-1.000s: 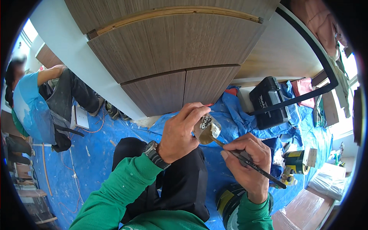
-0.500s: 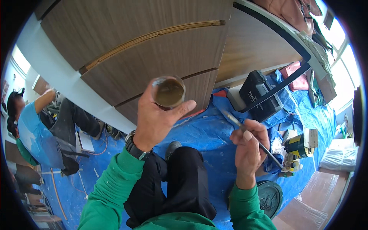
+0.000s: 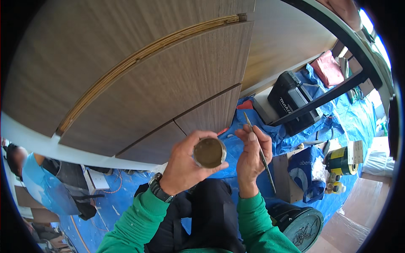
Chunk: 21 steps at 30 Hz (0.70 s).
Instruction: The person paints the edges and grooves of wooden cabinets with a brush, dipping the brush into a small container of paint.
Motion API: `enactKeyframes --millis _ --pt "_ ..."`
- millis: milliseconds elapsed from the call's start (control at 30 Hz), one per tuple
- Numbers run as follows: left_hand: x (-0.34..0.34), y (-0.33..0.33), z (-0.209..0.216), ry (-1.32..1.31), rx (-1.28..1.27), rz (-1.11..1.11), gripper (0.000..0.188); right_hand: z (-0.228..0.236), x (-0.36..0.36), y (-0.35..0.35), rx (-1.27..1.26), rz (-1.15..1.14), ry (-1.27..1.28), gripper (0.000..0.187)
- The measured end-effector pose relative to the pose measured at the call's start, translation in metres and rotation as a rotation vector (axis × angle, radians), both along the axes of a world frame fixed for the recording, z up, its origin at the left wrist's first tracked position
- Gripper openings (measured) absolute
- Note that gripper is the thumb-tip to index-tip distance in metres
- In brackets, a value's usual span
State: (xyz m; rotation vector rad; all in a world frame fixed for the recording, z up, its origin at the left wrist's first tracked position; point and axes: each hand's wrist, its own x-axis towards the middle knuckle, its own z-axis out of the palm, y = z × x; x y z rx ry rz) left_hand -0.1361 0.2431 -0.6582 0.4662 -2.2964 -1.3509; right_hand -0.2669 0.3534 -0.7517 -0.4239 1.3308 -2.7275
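A small clear cup (image 3: 223, 148) of brown liquid sits in my left hand (image 3: 179, 162), whose fingers and thumb wrap round its side. My right hand (image 3: 251, 158) pinches a thin paintbrush (image 3: 262, 157) between thumb and fingers. The brush's tip points up and away, and its handle slants down to the right. Brush and cup are apart. Beyond both hands stands a wood-grain cabinet front (image 3: 181, 71), with a long groove (image 3: 147, 49) of bare plywood edge running across it.
Blue sheeting (image 3: 228, 164) covers the floor. To the right are a black tool case (image 3: 291, 99), a dark bar (image 3: 320, 99), a blue bag (image 3: 306, 173), a paint can (image 3: 342, 160) and a black bucket (image 3: 301, 227). At far left another person (image 3: 46, 181) sits low.
My view has shifted closer to the cabinet. The cup now sits lower and nearer my right hand. The brush has turned more upright, and its tip has come closer to the cup.
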Motion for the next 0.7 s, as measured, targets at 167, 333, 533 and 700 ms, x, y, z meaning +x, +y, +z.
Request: enactKeyframes --millis 167,333,533,700 --pt "-0.007 -0.033 -0.023 -0.1 -0.083 -0.087 0.068 -0.021 -0.035 -0.051 -0.035 -0.072 0.035 0.01" --pt "-0.008 -0.06 -0.039 -0.08 -0.083 -0.109 0.071 -0.035 -0.061 -0.084 -0.04 -0.156 0.067 0.008" --pt "-0.017 -0.07 -0.046 -0.042 -0.016 -0.141 0.073 -0.045 -0.073 -0.095 -0.041 -0.199 0.103 0.013" --pt "-0.012 -0.068 -0.036 -0.055 0.115 -0.212 0.071 -0.044 -0.065 -0.092 0.007 -0.214 0.107 0.017"
